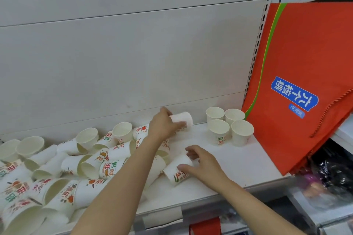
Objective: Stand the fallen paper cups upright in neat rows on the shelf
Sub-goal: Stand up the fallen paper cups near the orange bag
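On the left I see a heap of fallen white paper cups with orange and green print (103,164), too tangled for me to count exactly; well over a dozen lie on their sides and a few at the back stand mouth-up. My left hand (164,126) reaches over the heap and grips one white paper cup held on its side (182,120) near the back wall, fingers and thumb curled round it. Nearer the front edge, my right hand (202,164) holds a second tipped cup (176,170), thumb pressed on its printed wall and fingers bent over its base. Further right I count four upright cups (229,126), standing two by two, sides touching or nearly so. All of it sits on a white shelf board (238,162) backed by pale grey panels (124,53), with a perforated upright post (257,44) at its right end. An orange fabric bag with a blue label (305,82) hangs just beside the four cups.
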Motion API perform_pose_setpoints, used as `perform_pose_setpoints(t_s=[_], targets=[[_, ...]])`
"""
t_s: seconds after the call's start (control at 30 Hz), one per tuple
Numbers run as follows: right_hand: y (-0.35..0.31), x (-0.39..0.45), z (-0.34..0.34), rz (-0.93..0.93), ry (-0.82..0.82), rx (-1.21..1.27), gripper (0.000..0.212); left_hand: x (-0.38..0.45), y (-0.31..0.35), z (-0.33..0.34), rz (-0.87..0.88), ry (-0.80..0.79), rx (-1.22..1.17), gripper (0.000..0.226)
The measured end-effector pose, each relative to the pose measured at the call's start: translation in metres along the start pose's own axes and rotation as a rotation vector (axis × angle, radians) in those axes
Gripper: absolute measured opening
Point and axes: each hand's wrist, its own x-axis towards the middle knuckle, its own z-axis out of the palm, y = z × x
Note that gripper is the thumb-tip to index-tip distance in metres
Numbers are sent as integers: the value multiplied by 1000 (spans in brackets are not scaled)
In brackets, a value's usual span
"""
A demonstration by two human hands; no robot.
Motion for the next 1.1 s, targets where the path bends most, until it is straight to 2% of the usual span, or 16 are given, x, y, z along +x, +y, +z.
perform_pose_setpoints(t_s=[0.07, 0.13, 0.2, 0.27, 0.33, 0.4, 0.53, 0.6, 0.67, 0.8, 0.97, 1.07, 1.1], targets=[[-5, 0, 4, 21, 73, 42, 31, -1, 0, 4, -116, -24, -295, 62], [-9, -1, 4, 35, 124, 118, 13, 3, 1, 9, -217, -126, -543, 67], [-11, -3, -1, 52, 160, 170, 12, 12, 4, 16, -283, -278, -814, 67], [-13, -7, -8, 67, 197, 171, 13, 20, 10, 24, -301, -376, -1025, 55], [-14, -10, -18, 86, 232, 133, 10, 27, 16, 33, -319, -401, -1092, 46], [-10, -13, -28, 78, 265, 17, 7, 30, 21, 42, -319, -406, -1101, 48], [10, -18, -51, -86, 355, -409, 7, 33, 24, 56, -338, -376, -1137, 36], [22, -22, -62, -181, 437, -579, 10, 33, 22, 64, -269, -359, -1070, 50], [33, -24, -72, -247, 528, -682, 13, 31, 18, 73, -170, -308, -842, 66], [49, -23, -80, -306, 580, -808, 21, 25, 12, 88, -19, -189, -422, 65], [59, -18, -78, -326, 578, -841, 22, 19, 16, 94, 43, -188, -137, 72], [55, -19, -76, -347, 652, -804, 22, 15, 12, 89, 120, -210, -55, 93], [51, -19, -74, -375, 697, -791, 23, 14, 10, 81, 163, -169, -28, 92]])
